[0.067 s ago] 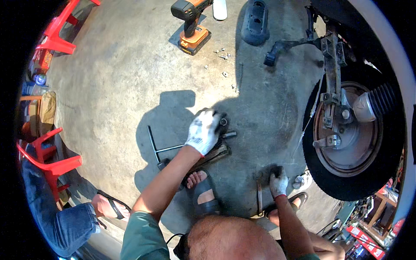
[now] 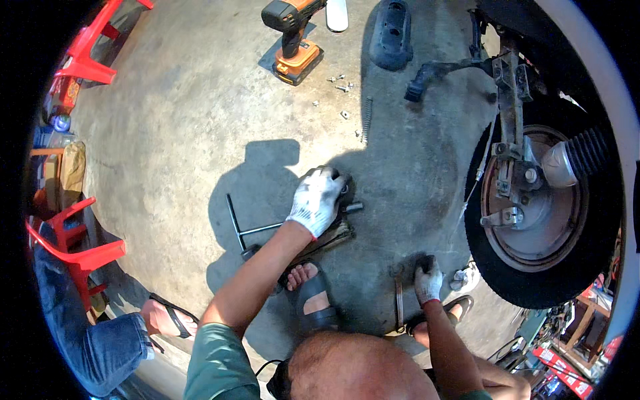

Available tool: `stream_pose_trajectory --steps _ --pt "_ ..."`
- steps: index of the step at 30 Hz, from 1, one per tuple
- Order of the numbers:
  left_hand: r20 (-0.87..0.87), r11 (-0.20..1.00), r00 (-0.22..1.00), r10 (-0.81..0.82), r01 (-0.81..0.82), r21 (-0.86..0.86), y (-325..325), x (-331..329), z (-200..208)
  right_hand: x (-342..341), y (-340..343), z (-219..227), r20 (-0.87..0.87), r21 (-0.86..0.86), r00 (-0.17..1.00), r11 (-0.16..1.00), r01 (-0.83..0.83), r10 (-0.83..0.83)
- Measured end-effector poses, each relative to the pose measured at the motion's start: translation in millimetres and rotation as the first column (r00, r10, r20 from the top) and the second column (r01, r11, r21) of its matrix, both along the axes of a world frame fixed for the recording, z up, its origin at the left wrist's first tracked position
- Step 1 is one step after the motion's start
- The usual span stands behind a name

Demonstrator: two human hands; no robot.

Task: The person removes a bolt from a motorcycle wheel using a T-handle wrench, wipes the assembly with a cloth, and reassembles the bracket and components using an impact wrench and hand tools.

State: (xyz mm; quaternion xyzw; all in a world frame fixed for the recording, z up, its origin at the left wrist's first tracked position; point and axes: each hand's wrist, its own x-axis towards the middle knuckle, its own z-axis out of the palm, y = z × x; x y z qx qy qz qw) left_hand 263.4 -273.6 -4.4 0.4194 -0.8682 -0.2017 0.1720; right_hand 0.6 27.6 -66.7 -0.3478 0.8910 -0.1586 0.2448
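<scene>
My left hand (image 2: 316, 200), in a white work glove with dark fingertips, is closed low over the floor. At its fingertips shows the edge of a small round metal piece (image 2: 344, 189), mostly covered by the glove. Under this hand runs a T-handle wrench (image 2: 261, 229); its socket end (image 2: 353, 207) sticks out on the right. A dark, worn flat piece (image 2: 335, 239) lies just below. My right hand (image 2: 428, 280), gloved too, has its fingers curled beside my right foot; what they hold, if anything, is hidden. Left of it lies a wrench (image 2: 400, 303) on the floor.
To the right stands a wheel (image 2: 537, 200) with a drum hub and linkage. An orange and black cordless driver (image 2: 297, 50), small bolts (image 2: 343, 87), a spring (image 2: 367, 120) and a black footrest-like part (image 2: 391, 33) lie ahead. Red chairs (image 2: 80, 250) and another person's foot (image 2: 172, 317) are left.
My left hand has shifted very slightly, and its fingers now cover more of the round metal piece. My right hand has stayed in place.
</scene>
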Motion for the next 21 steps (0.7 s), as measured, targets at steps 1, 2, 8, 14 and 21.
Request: stream_pose_trajectory --steps 1,2,8,14,21 --pt "0.040 0.999 0.999 -0.022 0.021 0.026 -3.5 -3.5 -4.6 -1.4 2.7 -3.3 0.032 0.004 0.999 1.000 0.020 -0.020" --pt "0.077 0.998 0.996 -0.039 0.035 0.055 -5.4 -4.1 -12.6 -0.1 -2.9 4.6 0.062 0.012 0.997 0.999 0.034 -0.034" --pt "0.143 0.987 0.990 -0.012 -0.011 0.158 -6.7 -19.5 2.5 13.3 -12.0 14.5 -0.039 -0.022 0.999 1.000 0.006 -0.007" --pt "-0.532 0.828 0.813 0.236 0.119 0.549 5.3 -114.8 95.1 10.8 -15.8 19.3 -0.111 -0.008 0.993 0.999 -0.038 0.037" --pt "-0.612 0.871 0.779 0.136 0.200 0.448 6.7 -172.2 138.2 9.2 -6.6 2.1 -0.156 0.005 0.987 0.999 -0.042 0.043"
